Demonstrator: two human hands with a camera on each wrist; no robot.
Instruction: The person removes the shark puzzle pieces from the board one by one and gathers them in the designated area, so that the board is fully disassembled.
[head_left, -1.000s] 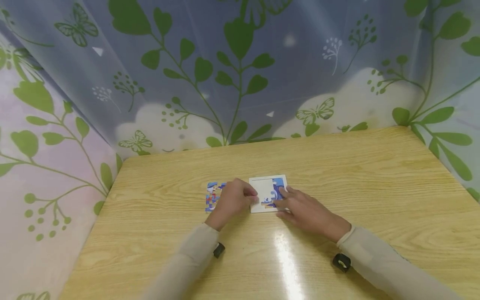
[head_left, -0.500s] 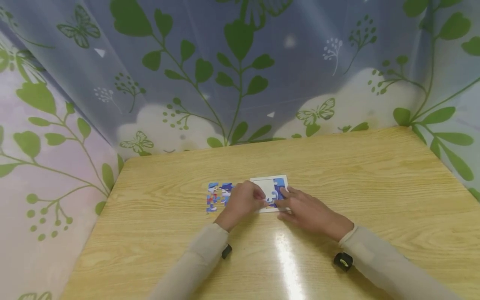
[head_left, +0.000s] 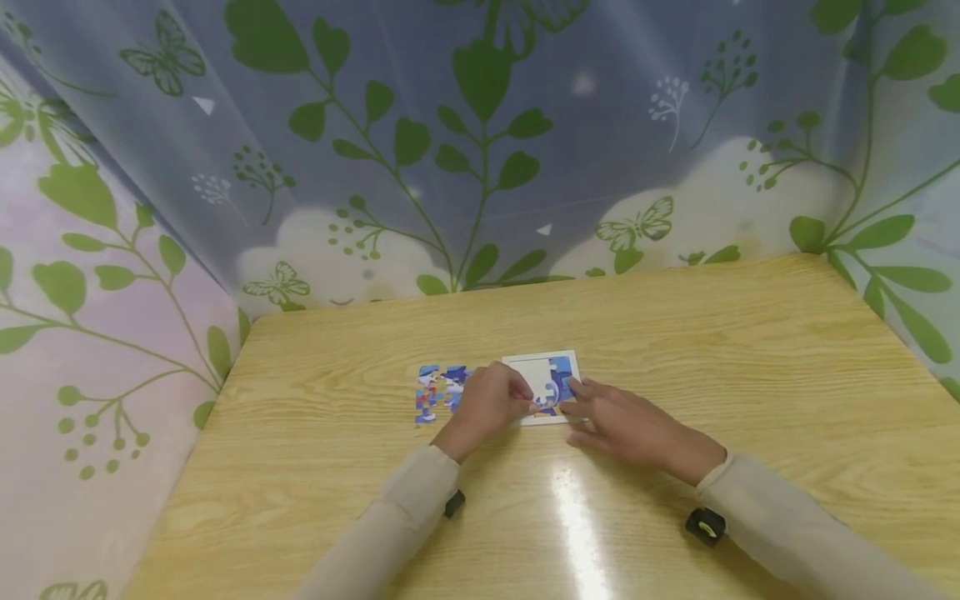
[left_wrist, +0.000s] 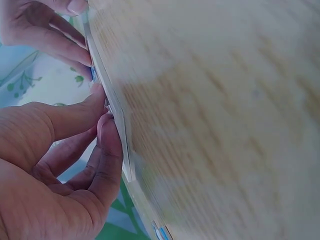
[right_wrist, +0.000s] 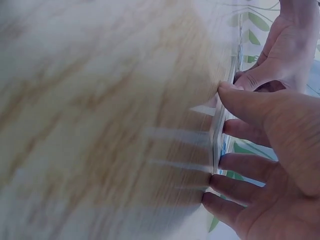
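Observation:
A white square jigsaw tray lies on the table, with blue and white jigsaw pieces fitted along its right side. My left hand pinches a small jigsaw piece between thumb and forefinger over the tray's lower middle; the fingertips mostly hide it. In the left wrist view, those fingertips are right at the tray's edge. My right hand is at the tray's right side, fingers extended and touching its edge, as the right wrist view shows along the tray's side.
Left of the tray lies a group of colourful loose jigsaw pieces, partly covered by the left hand. The wooden table ends at a leaf-patterned curtain behind. Light glares off the tabletop in front.
My left hand has moved right, from the tray's left edge to its lower middle, uncovering more of the loose jigsaw pieces. My right hand has shifted slightly right.

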